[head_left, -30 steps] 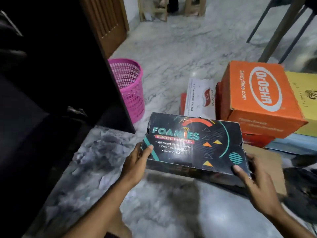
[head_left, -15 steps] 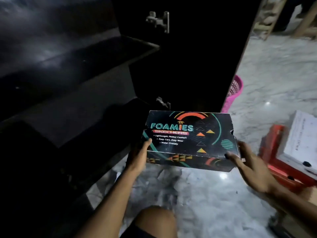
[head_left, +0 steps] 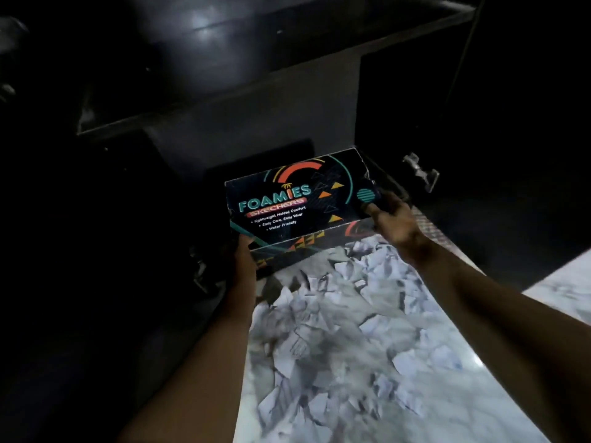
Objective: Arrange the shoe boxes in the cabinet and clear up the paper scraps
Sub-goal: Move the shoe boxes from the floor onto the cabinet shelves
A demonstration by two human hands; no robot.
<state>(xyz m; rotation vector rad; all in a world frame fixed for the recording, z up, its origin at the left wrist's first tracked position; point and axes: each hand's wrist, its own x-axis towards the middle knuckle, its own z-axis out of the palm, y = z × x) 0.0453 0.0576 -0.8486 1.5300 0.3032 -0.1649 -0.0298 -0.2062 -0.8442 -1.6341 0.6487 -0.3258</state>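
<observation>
Nearest, under both forearms, paper scraps lie strewn over the marble floor, not yet gathered. Just beyond them the left hand grips the near left corner of the Foamies shoe box, fingers curled under and thumb on the lid, while the right hand clasps the right end with its thumb pressed on the top. A second ago the box was held over open floor beside the pile of other boxes; half a second ago it was swung toward the dark cabinet; now it is carried forward and tilted, its far edge at the mouth of the lowest compartment, beyond the hands. Past the right hand a metal hinge shows on the cabinet side. Above and further on sits a shelf, too dim to read. The box seems about to be set inside; the scraps remain for later.
</observation>
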